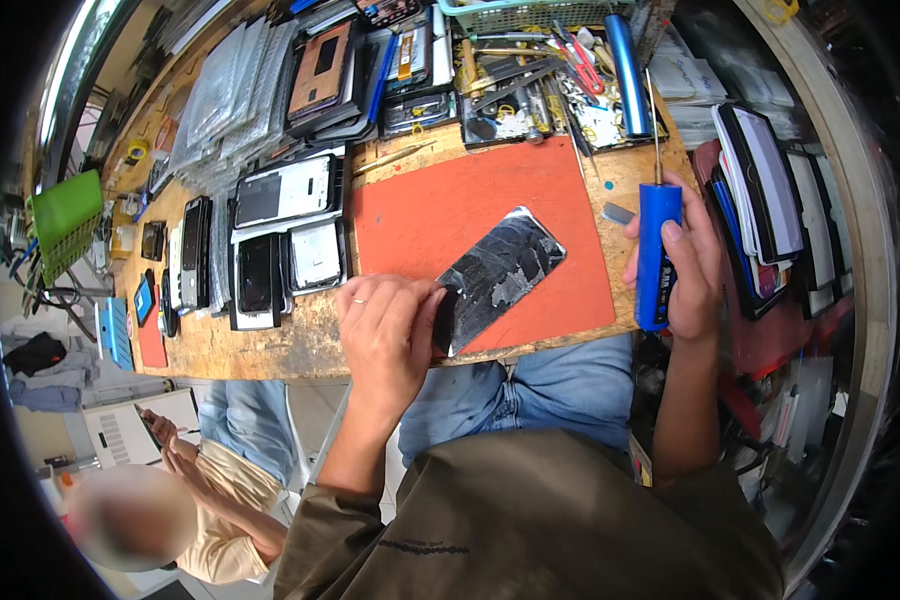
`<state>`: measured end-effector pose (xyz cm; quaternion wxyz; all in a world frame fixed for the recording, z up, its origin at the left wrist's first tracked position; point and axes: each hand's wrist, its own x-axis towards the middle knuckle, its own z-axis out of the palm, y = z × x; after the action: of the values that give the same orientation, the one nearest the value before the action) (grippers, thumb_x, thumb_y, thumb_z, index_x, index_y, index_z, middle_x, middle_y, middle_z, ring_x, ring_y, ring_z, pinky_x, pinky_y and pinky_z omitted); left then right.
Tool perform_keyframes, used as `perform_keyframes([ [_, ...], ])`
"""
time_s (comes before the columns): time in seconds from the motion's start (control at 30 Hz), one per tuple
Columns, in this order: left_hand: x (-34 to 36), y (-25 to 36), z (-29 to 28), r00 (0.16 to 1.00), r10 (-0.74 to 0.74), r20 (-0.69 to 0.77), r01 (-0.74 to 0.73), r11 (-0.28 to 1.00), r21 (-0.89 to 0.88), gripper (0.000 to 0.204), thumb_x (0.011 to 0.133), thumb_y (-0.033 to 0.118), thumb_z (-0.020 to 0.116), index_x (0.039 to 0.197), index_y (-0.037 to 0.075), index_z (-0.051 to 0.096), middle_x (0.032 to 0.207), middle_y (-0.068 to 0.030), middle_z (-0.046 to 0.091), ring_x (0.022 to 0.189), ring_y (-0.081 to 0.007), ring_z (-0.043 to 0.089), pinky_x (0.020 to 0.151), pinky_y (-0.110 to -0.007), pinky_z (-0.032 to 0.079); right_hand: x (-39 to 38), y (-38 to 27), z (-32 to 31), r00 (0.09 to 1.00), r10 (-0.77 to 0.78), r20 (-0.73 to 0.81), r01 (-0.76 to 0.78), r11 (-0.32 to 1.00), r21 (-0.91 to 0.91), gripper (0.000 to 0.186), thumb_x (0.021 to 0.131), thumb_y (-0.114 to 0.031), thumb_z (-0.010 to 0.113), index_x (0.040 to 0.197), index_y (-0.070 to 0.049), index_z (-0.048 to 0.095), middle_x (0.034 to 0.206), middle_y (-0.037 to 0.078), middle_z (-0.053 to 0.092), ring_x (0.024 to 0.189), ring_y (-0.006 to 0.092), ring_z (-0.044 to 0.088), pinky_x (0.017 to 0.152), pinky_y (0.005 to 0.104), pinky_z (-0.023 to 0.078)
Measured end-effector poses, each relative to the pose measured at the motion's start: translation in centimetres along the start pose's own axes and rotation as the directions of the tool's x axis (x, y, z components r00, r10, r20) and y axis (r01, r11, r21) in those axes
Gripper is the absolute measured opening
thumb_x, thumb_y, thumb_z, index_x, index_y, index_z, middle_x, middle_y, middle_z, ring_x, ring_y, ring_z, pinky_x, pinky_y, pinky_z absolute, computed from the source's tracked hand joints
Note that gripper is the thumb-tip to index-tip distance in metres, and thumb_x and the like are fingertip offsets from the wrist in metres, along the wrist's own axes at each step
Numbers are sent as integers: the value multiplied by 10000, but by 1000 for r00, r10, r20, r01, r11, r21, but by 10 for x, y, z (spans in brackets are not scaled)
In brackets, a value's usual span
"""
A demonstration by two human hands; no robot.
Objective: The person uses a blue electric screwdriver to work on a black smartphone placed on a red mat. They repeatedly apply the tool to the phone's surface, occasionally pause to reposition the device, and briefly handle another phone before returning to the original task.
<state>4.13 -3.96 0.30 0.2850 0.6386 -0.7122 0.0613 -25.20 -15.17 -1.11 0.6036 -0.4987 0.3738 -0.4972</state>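
Note:
A phone with a badly cracked, dark screen (502, 276) lies diagonally on an orange-red mat (574, 240). My left hand (385, 325) is closed on its lower left end, thumb and fingertips pinched at the edge. Right of the mat, my right hand (692, 275) grips a blue handheld tool (657, 255) held upright, with a long thin metal rod pointing up. A small grey flat piece (616, 213) lies beside those fingers.
Stacked phones (260, 280) and bubble-wrap sleeves (215, 110) stand left. Tools (520, 90) and a light blue cylinder (625, 75) crowd the back of the wooden bench (220, 355). Folders (755, 190) stand right. At lower left, another seated person (230, 500) holds a dark object.

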Motion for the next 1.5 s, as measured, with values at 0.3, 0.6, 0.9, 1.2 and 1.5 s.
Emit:
perform_keyframes([
  [0.3,9,10,3,984,138,111,-147,986,83,169,821,82,852,963,125,772,899,-7,725,981,-250,671,1030,-483,445,0,0,-1,1000,3,15,-3,1000,-3,585,1118,-236,530,1604,45,367,1069,144,665,699,126,655,633,278,563],
  [0.6,1,11,-2,999,47,12,-49,980,191,136,885,108,824,1011,146,789,945,-3,748,1116,-264,682,1178,-522,357,0,4,-2,1000,5,21,-5,999,40,590,1118,-234,540,1608,41,359,1088,156,652,713,119,655,651,272,565],
  [0.9,11,10,3,999,17,38,-26,973,230,143,855,167,858,988,169,807,947,26,718,1070,-269,651,1151,-533,370,1,5,-3,999,-6,32,5,999,45,584,1117,-230,537,1610,31,363,1107,158,660,720,116,654,662,272,565],
  [1.2,1,23,2,991,92,101,-108,980,165,160,811,131,874,947,178,805,898,39,710,1050,-248,648,1140,-529,378,-1,4,-3,999,26,35,-28,999,41,600,1105,-220,551,1616,28,357,1127,174,657,731,124,657,683,280,566],
  [1.5,2,28,-4,989,74,127,-93,985,145,178,783,112,893,929,164,806,876,36,708,1023,-238,649,1148,-518,379,-1,4,-4,999,14,41,-16,999,35,622,1094,-230,560,1618,30,349,1126,166,656,739,129,660,693,289,566],
])
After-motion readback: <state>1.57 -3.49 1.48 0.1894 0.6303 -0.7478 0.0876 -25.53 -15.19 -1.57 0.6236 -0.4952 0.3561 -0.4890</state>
